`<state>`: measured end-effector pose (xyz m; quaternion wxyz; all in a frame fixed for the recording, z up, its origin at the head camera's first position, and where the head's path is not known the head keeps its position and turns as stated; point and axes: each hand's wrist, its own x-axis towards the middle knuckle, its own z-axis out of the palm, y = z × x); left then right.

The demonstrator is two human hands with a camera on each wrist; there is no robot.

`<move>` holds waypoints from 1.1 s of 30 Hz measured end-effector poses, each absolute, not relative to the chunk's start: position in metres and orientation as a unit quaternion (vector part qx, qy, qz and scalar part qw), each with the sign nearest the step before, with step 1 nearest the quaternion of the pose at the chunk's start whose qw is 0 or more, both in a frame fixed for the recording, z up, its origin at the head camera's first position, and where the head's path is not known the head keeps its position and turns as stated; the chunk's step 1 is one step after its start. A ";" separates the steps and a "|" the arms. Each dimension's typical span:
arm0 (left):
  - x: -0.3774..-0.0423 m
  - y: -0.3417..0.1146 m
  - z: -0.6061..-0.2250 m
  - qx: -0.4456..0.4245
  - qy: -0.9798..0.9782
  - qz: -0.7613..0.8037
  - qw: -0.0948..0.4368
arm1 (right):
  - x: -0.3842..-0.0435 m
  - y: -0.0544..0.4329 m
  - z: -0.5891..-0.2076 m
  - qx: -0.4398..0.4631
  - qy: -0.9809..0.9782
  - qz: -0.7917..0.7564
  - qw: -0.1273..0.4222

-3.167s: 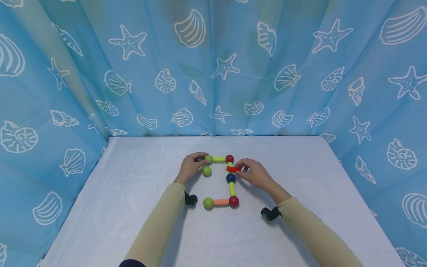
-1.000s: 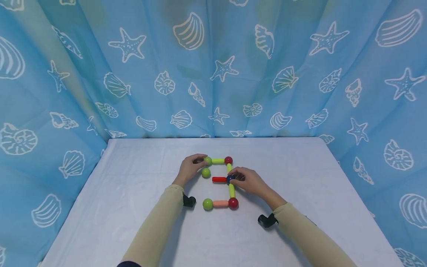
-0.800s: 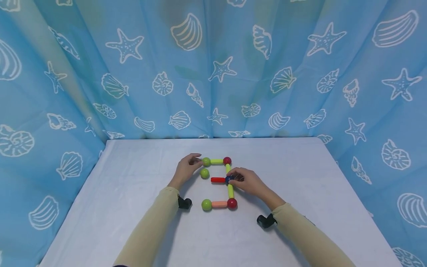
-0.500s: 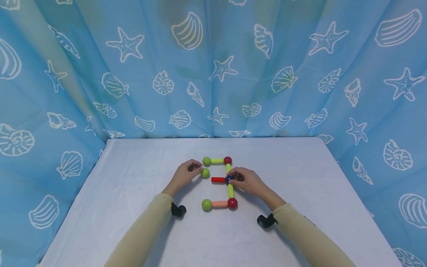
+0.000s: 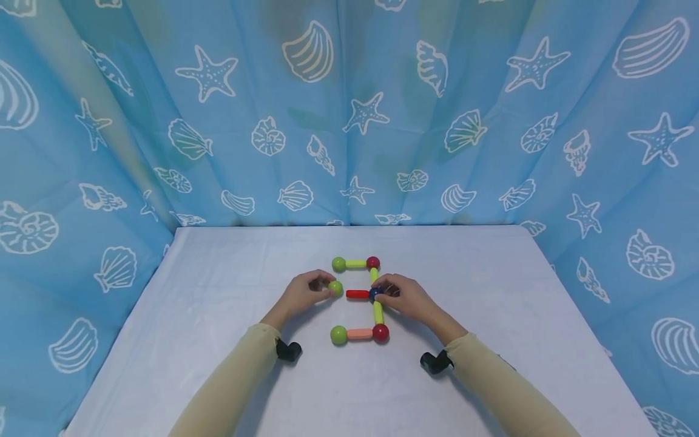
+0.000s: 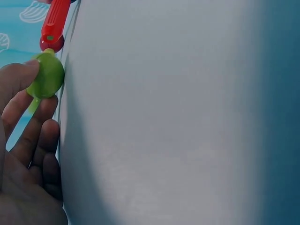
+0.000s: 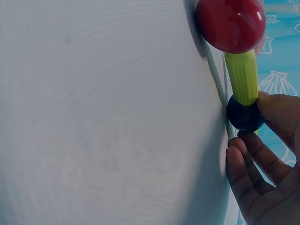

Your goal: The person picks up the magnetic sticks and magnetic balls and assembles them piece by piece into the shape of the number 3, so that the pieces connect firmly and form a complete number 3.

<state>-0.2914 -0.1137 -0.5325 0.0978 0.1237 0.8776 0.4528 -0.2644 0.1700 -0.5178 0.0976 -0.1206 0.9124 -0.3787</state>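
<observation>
My left hand (image 5: 306,291) pinches a green ball (image 6: 48,77) between thumb and fingers, just left of the free end of a red rod (image 5: 357,294). My right hand (image 5: 406,296) pinches a dark blue ball (image 7: 244,115), which sits at the middle of the ball-and-rod figure. The red rod points left from this blue ball. Yellow-green rods (image 5: 378,312) run from it to a far red ball (image 5: 373,263) and a near red ball (image 5: 380,333). Part of the blue ball is hidden by the right fingers.
At the far side a yellow-green rod (image 5: 356,264) joins the red ball to another green ball (image 5: 338,264). On the near side an orange-pink rod (image 5: 360,334) leads to a third green ball (image 5: 338,335). A white cloth covers the table (image 5: 464,261); a blue shell-patterned curtain (image 5: 349,152) hangs behind.
The right hand has set the red rod against the blue ball and now holds that ball. The left hand left the far green ball, took the loose one and drew it nearer the rod.
</observation>
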 end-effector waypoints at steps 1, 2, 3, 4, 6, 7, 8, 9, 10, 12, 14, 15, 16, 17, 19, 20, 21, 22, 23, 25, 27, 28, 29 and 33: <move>-0.290 -0.114 -0.533 0.124 0.878 0.452 0.099 | -0.264 0.169 -0.517 -0.119 0.912 -0.379 0.097; -0.289 -0.115 -0.533 0.125 0.878 0.451 0.101 | -0.264 0.169 -0.516 -0.119 0.912 -0.380 0.097; -0.288 -0.115 -0.532 0.125 0.878 0.451 0.102 | -0.264 0.169 -0.515 -0.118 0.912 -0.380 0.097; -0.287 -0.115 -0.532 0.124 0.878 0.451 0.104 | -0.264 0.168 -0.515 -0.118 0.912 -0.380 0.096; -0.284 -0.115 -0.532 0.122 0.877 0.452 0.106 | -0.265 0.168 -0.515 -0.117 0.913 -0.379 0.094; -0.283 -0.115 -0.532 0.121 0.877 0.452 0.105 | -0.265 0.168 -0.515 -0.117 0.913 -0.378 0.094; -0.283 -0.114 -0.533 0.123 0.877 0.453 0.103 | -0.266 0.168 -0.516 -0.116 0.914 -0.378 0.094; -0.282 -0.114 -0.533 0.124 0.876 0.454 0.102 | -0.266 0.168 -0.516 -0.116 0.914 -0.377 0.095; -0.281 -0.113 -0.533 0.124 0.876 0.455 0.101 | -0.267 0.168 -0.517 -0.115 0.914 -0.377 0.095; -0.280 -0.111 -0.533 0.126 0.876 0.455 0.097 | -0.269 0.168 -0.518 -0.116 0.914 -0.377 0.093; -0.279 -0.109 -0.533 0.125 0.877 0.454 0.094 | -0.270 0.168 -0.519 -0.117 0.913 -0.379 0.092; -0.279 -0.109 -0.532 0.123 0.878 0.453 0.093 | -0.270 0.167 -0.519 -0.119 0.913 -0.381 0.091; -0.278 -0.108 -0.531 0.121 0.879 0.453 0.092 | -0.270 0.167 -0.519 -0.121 0.912 -0.381 0.090; -0.277 -0.108 -0.531 0.120 0.878 0.454 0.090 | -0.270 0.167 -0.519 -0.123 0.911 -0.382 0.090; -0.276 -0.109 -0.531 0.118 0.877 0.458 0.088 | -0.270 0.167 -0.520 -0.129 0.911 -0.382 0.089; -0.276 -0.109 -0.531 0.120 0.876 0.459 0.086 | -0.270 0.167 -0.520 -0.130 0.910 -0.384 0.089; -0.276 -0.110 -0.532 0.121 0.876 0.459 0.084 | -0.270 0.168 -0.521 -0.130 0.909 -0.386 0.088; -0.275 -0.110 -0.532 0.122 0.875 0.460 0.083 | -0.270 0.168 -0.521 -0.130 0.908 -0.389 0.087; -0.275 -0.110 -0.532 0.123 0.874 0.462 0.084 | -0.269 0.169 -0.522 -0.131 0.907 -0.392 0.086; -0.275 -0.109 -0.532 0.125 0.874 0.463 0.083 | -0.270 0.172 -0.524 -0.133 0.905 -0.395 0.083; -0.275 -0.108 -0.531 0.122 0.874 0.464 0.083 | -0.270 0.174 -0.524 -0.137 0.904 -0.397 0.081; -0.275 -0.108 -0.531 0.120 0.873 0.465 0.084 | -0.270 0.174 -0.524 -0.141 0.904 -0.396 0.081; -0.275 -0.108 -0.530 0.118 0.873 0.465 0.085 | -0.270 0.175 -0.524 -0.144 0.904 -0.394 0.082; -0.275 -0.107 -0.530 0.121 0.873 0.465 0.085 | -0.270 0.175 -0.521 -0.143 0.905 -0.392 0.085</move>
